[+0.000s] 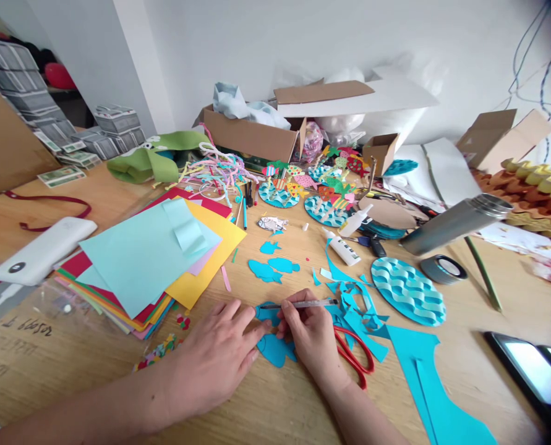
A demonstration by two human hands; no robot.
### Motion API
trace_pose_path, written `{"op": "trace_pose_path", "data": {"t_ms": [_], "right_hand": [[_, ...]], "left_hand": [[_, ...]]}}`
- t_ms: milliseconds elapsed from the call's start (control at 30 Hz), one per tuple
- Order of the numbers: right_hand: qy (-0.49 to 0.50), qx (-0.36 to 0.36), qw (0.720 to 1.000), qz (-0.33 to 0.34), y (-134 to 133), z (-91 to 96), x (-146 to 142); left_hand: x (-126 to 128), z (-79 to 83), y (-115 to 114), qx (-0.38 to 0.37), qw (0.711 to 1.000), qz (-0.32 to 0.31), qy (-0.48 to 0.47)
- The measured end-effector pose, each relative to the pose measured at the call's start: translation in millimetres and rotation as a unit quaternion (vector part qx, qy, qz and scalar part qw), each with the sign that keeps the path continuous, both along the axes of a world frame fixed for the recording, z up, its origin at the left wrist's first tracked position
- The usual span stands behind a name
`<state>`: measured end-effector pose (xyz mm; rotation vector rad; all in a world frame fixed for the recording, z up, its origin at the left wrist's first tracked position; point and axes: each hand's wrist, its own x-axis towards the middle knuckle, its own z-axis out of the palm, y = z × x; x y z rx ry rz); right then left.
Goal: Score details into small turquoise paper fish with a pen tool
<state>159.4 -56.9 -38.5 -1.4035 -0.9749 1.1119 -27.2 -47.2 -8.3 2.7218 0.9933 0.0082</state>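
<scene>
My right hand (308, 334) is closed on a thin pen (298, 304) that lies nearly level, its tip at the left over a blue paper fish cut-out (274, 347) on the wooden table (117, 395). My left hand (213, 361) lies flat with fingers stretched out, pressing the left edge of that blue paper. Red-handled scissors (356, 358) rest just right of my right wrist among blue paper scraps (356, 303).
A stack of coloured paper sheets (149, 259) lies at left, a white device (43, 250) beyond it. Blue fish cut-outs (273, 267), a glue tube (342, 247), a wavy blue disc (407, 290), a tape roll (443, 269), a steel flask (456, 224), cardboard boxes (252, 136) and a tablet (532, 371) surround them.
</scene>
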Motion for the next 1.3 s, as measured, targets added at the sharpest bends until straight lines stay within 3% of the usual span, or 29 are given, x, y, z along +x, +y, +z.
{"op": "trace_pose_path", "data": {"t_ms": [967,1300], "right_hand": [[-0.008,0.006,1.0,-0.006,-1.5,0.8,0.3],[-0.023,0.018,0.999,0.021,-2.4,0.7,0.9]], "left_hand": [[-1.7,1.2,1.3,0.0,1.0,0.015,-0.013],[-1.6,1.3,0.8,-0.008,0.999,0.027,-0.024]]}}
